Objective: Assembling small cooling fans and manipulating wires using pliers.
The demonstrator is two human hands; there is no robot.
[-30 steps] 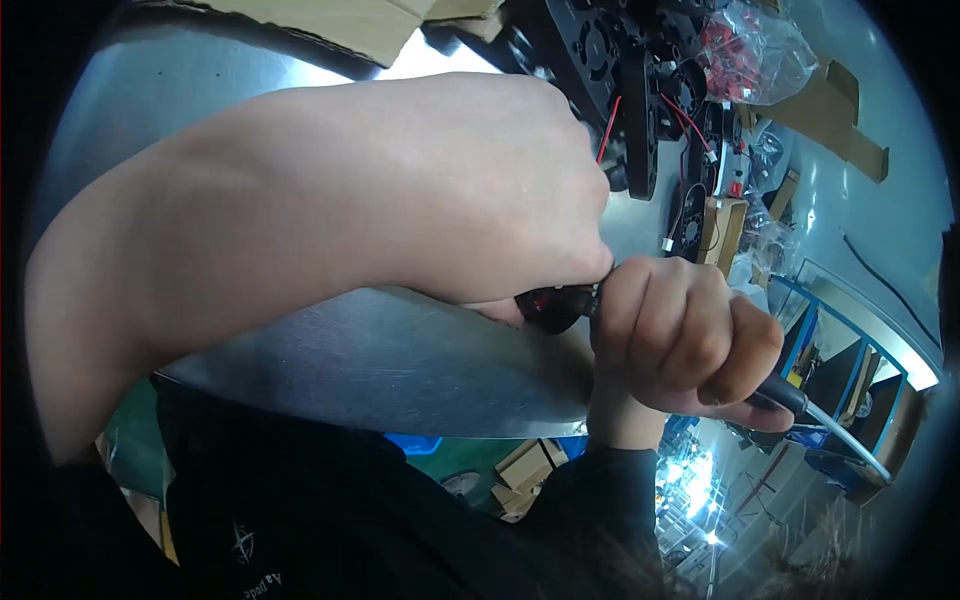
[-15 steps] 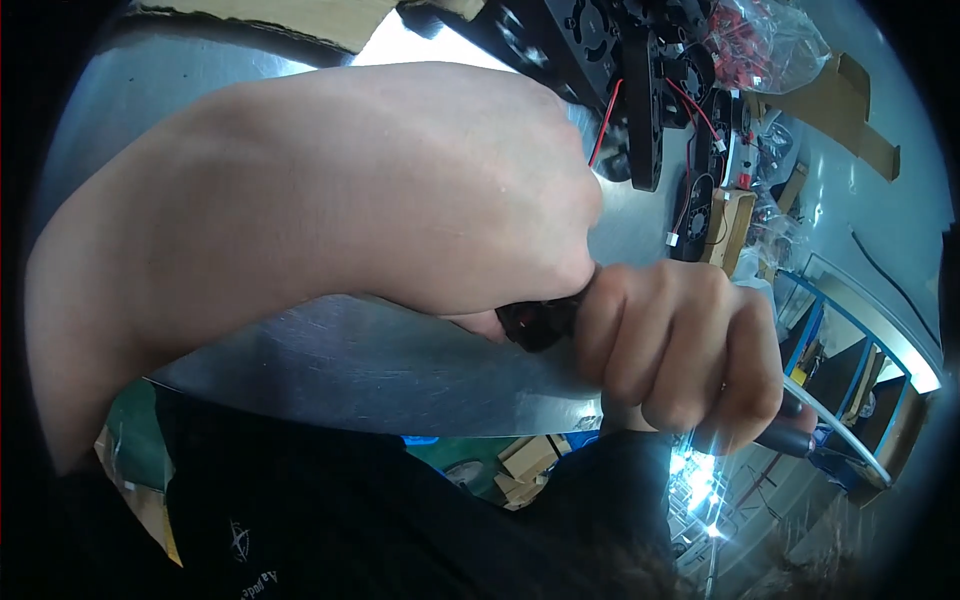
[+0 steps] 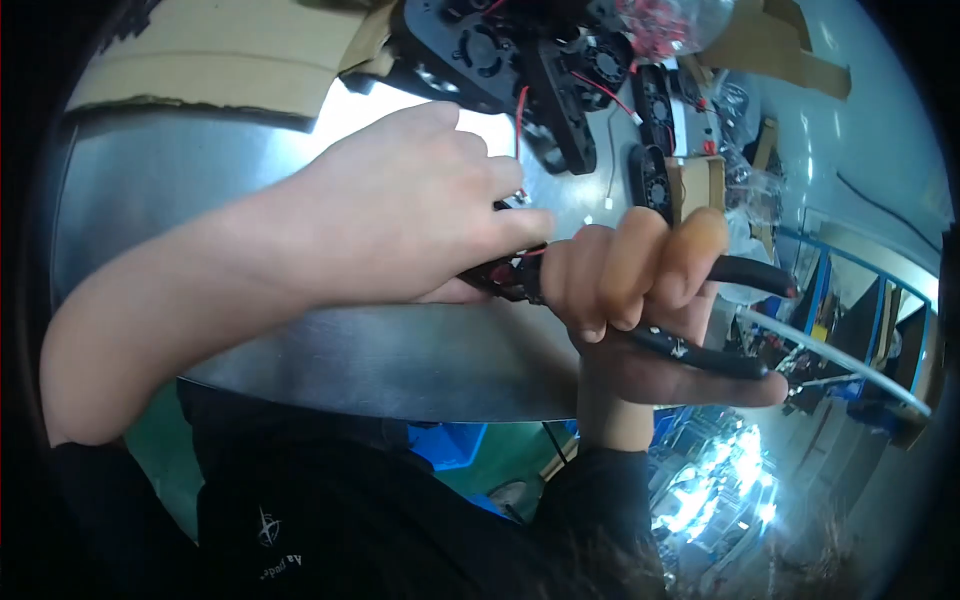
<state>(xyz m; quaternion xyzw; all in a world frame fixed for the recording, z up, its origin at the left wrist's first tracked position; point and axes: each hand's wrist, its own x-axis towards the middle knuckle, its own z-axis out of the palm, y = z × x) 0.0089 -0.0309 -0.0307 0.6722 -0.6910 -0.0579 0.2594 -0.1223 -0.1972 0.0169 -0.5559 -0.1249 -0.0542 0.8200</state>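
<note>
My right hand (image 3: 630, 285) is curled around a pair of pliers with black handles (image 3: 705, 355). The two handles stand apart and stick out to the right, past the fingers. Its jaws point left, towards my left hand (image 3: 400, 215), and are mostly hidden. My left hand is closed with its back up, holding a small dark part (image 3: 505, 278) beside the plier jaws. A red wire shows at that part; its full shape is covered by my fingers. Both hands are just above the metal table (image 3: 400, 365), close together.
Behind my hands stands a black vented assembly (image 3: 490, 55) with red wires. A cardboard piece (image 3: 210, 60) lies at the far left. A clear bag of red parts (image 3: 670, 25), a small cardboard box (image 3: 698, 188) and a blue-framed rack (image 3: 860, 310) are on the right.
The fingers of my right hand have loosened, and the plier handles have spread and come into view. My left hand sits lower and further left, showing more of its fingers. The whole view has shifted.
</note>
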